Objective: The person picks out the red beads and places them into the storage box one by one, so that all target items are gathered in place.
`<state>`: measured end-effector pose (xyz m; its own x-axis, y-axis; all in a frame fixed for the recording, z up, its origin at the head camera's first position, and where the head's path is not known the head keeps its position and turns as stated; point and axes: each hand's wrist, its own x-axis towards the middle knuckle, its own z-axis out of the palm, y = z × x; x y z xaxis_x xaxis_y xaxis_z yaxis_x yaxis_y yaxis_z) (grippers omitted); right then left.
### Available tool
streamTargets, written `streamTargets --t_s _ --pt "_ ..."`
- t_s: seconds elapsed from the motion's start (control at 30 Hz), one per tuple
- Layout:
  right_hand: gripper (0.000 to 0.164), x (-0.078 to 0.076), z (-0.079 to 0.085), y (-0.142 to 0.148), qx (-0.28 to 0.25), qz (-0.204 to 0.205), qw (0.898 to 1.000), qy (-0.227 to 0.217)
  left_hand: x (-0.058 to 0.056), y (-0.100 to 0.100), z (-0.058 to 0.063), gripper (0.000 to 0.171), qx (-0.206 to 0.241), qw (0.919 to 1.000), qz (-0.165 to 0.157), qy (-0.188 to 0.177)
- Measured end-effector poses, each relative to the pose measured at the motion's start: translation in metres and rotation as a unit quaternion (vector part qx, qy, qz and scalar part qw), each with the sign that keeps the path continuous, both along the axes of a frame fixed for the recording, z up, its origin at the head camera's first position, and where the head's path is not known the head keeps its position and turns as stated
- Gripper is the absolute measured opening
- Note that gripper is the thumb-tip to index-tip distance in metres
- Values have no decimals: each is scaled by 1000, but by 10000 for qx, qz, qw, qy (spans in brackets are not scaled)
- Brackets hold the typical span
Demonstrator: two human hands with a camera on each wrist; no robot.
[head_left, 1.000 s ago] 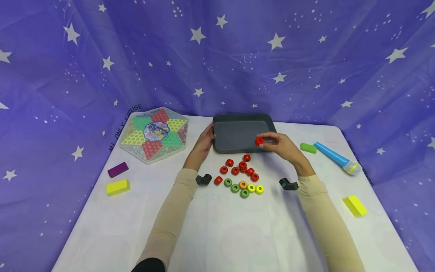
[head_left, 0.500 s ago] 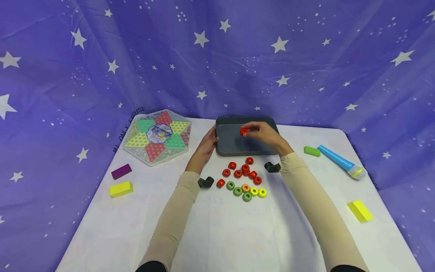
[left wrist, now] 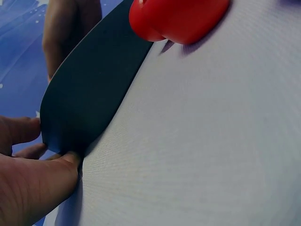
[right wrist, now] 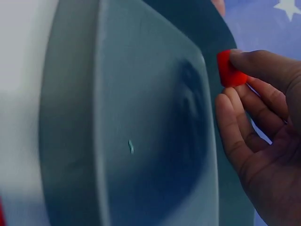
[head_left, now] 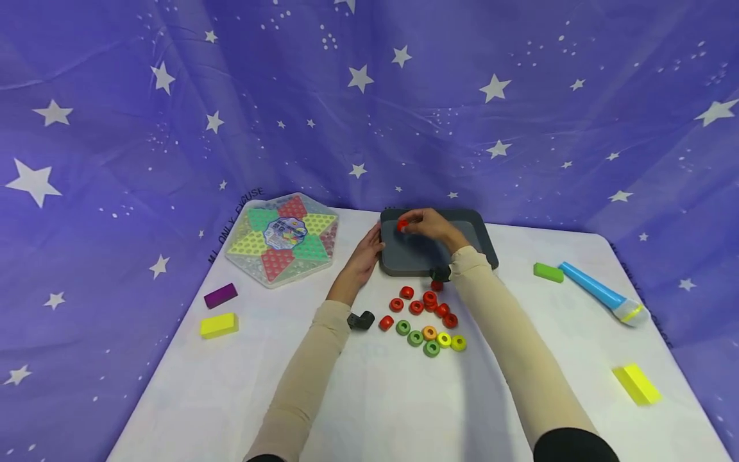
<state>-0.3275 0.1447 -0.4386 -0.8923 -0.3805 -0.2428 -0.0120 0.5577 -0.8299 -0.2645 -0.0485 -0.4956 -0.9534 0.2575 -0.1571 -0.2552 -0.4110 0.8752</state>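
My right hand (head_left: 430, 226) pinches a red bead (head_left: 402, 226) between thumb and fingertips, over the left part of the dark grey tray (head_left: 479, 244). In the right wrist view, the bead (right wrist: 229, 69) overlaps the tray's far wall, and a shadow falls on the tray floor. My left hand (head_left: 362, 258) touches the tray's left side with fairly straight fingers; its thumb (left wrist: 51, 176) lies near the base of the wall in the left wrist view. Several loose red beads (head_left: 416, 307) lie in front of the tray, with green beads (head_left: 415, 338), an orange bead (head_left: 430, 332) and two yellow beads (head_left: 444, 339) nearer me.
A hexagonal star-patterned board game case (head_left: 283, 240) lies left of the tray. Purple (head_left: 220, 296) and yellow (head_left: 219, 325) blocks sit at the left. Toward the right are a green block (head_left: 548, 272), a blue tube (head_left: 600, 290) and another yellow block (head_left: 637, 384).
My right hand has carried the red bead leftward over the tray, from its near right part to its left part. The left hand stays at the tray's side. The head view has shifted slightly.
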Motion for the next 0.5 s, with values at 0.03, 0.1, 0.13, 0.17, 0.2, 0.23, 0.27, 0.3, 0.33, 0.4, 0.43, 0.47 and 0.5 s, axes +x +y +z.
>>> streamTargets --t_s 0.03,0.1,0.13,0.17,0.2,0.23,0.27,0.3,0.33,0.4,0.43,0.47,0.5 --pt "33 -2 -2 -1 -49 -13 10000 -70 1 1 0 63 -18 10000 -25 6" --pt "33 -4 -5 -3 -92 -30 9998 -159 3 2 0 63 -72 10000 -48 -41" --pt "33 -5 -6 -4 -133 -38 9997 -222 3 3 -1 63 -95 9999 -65 -46" --pt "34 -3 -4 -6 -143 -38 9994 -304 4 3 -1 63 -129 9999 -76 -77" --pt "34 -4 -5 -6 -121 -74 9994 -325 4 3 -2 62 -155 9998 -81 -95" --pt "34 -5 -6 -7 -59 -96 9994 -325 5 4 -2 62 -199 9997 -75 -104" --pt "34 -5 -7 -8 -19 -122 9994 -323 5 4 -2 62 -213 9997 -73 -98" --pt "34 -6 -9 -9 -2 -135 9994 -329 5 4 -2 62 -227 9997 -79 -98" --pt "34 -7 -10 -10 22 -163 9993 -336 5 3 -2 62 -233 9997 -84 -77" --pt "33 -11 -16 -11 53 -233 9993 -277 4 2 -1 62 -233 9997 -69 -64" --pt "34 -13 -17 -12 10 -249 9993 -288 4 2 -1 63 -241 9997 -57 -59" --pt "34 -14 -18 -13 -46 -283 9991 -298 3 1 0 63 -235 9997 -42 -59" --pt "34 -15 -19 -14 -100 -306 9990 -304 2 0 1 62 -227 9997 -26 -49"
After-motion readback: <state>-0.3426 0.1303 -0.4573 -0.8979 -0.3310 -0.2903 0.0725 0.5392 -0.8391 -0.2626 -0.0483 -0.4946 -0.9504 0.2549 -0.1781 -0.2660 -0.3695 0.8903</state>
